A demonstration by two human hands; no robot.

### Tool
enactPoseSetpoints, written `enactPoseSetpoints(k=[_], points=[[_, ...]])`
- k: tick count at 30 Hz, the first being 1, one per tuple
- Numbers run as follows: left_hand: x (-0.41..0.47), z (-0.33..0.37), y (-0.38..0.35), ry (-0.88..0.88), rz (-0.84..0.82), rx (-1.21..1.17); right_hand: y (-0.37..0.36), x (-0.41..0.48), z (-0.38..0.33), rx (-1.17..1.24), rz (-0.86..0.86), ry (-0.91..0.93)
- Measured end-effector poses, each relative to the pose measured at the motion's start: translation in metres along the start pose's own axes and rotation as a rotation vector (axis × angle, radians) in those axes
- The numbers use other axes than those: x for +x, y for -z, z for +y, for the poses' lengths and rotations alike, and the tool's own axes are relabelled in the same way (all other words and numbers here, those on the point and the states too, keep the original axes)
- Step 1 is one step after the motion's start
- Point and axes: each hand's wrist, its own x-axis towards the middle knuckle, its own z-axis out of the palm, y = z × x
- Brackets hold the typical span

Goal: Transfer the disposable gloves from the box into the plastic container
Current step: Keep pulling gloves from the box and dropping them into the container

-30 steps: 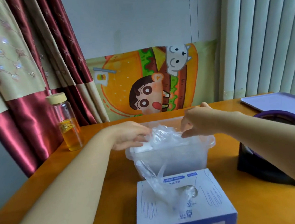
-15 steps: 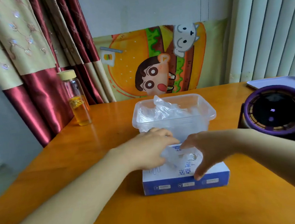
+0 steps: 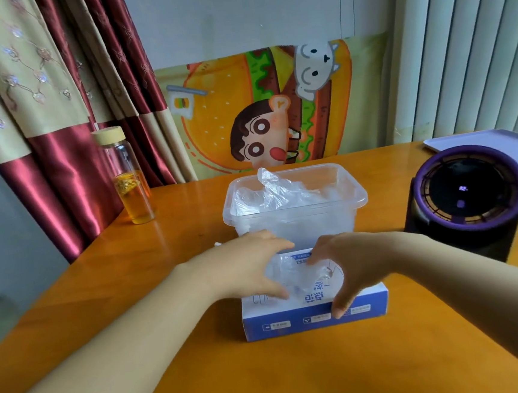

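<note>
gloves (image 3: 302,274) bunched at glove box (image 3: 314,310) slot, more already in plastic container (image 3: 296,205) just behind | left hand (image 3: 245,269) grip pinching glove film | right hand (image 3: 348,270) splayed, likely steadying box | orange bench (image 3: 204,373)

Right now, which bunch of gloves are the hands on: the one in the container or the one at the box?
The gloves at the box: both the left hand and right hand flank them on the blue box. The gloves in the plastic container lie untouched.
</note>
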Motion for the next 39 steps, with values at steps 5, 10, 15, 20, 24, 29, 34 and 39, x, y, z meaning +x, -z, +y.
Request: enactPoseSetpoints(k=[5, 10, 15, 20, 24, 29, 34, 39], points=[[0.005, -0.005, 0.001, 0.083, 0.127, 0.137, 0.002, 0.0, -0.004, -0.001, -0.02, -0.013], [-0.012, -0.005, 0.031, 0.103, 0.47, -0.222, 0.003, -0.001, -0.006, 0.032, -0.021, -0.073], [-0.031, -0.013, 0.056, 0.101, 0.699, -0.438, 0.005, -0.011, -0.009, 0.062, -0.008, -0.077], [-0.032, -0.025, 0.055, 0.146, 0.698, -0.516, 0.023, -0.022, -0.004, 0.492, 0.183, 0.013], [-0.026, -0.03, 0.053, 0.181, 0.625, -0.663, 0.04, -0.029, -0.005, 0.77, 0.494, 0.103], [-0.02, -0.034, 0.058, 0.254, 0.498, -0.752, 0.067, -0.033, -0.008, 0.881, 0.724, 0.133], [-0.015, -0.037, 0.065, 0.321, 0.49, -0.823, 0.088, -0.049, -0.026, 0.704, 0.939, 0.28], [-0.005, -0.041, 0.068, 0.333, 0.409, -0.929, 0.095, -0.047, -0.042, 0.176, 0.613, 0.281]])
